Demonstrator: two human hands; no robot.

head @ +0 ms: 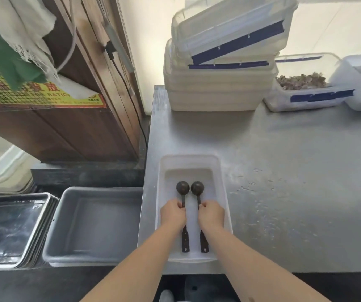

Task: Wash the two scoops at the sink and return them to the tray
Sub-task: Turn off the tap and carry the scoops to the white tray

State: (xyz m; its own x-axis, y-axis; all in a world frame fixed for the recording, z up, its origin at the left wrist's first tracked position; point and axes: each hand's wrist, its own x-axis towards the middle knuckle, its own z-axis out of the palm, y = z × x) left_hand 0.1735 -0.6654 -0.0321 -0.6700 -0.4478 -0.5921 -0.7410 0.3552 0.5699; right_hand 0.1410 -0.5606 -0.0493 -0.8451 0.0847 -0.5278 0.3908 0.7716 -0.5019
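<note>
1. Two dark, round-bowled metal scoops, left scoop [183,188] and right scoop [197,188]: parallel in the translucent white plastic tray [224,205], bowls away from the person, handles toward them.
2. Left hand [173,213]: fingers curled round the left scoop's handle at mid-length.
3. Right hand [211,213]: likewise gripping the right scoop's handle.
4. Governing relation: each hand sits directly on its own scoop, along its long axis; no sink is visible.

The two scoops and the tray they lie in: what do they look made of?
The scoops: dark, matte, probably metal or hard plastic; dull round bowls, thin flat handles. The tray: translucent white plastic, judging by its frosted walls and rounded rim.
</note>
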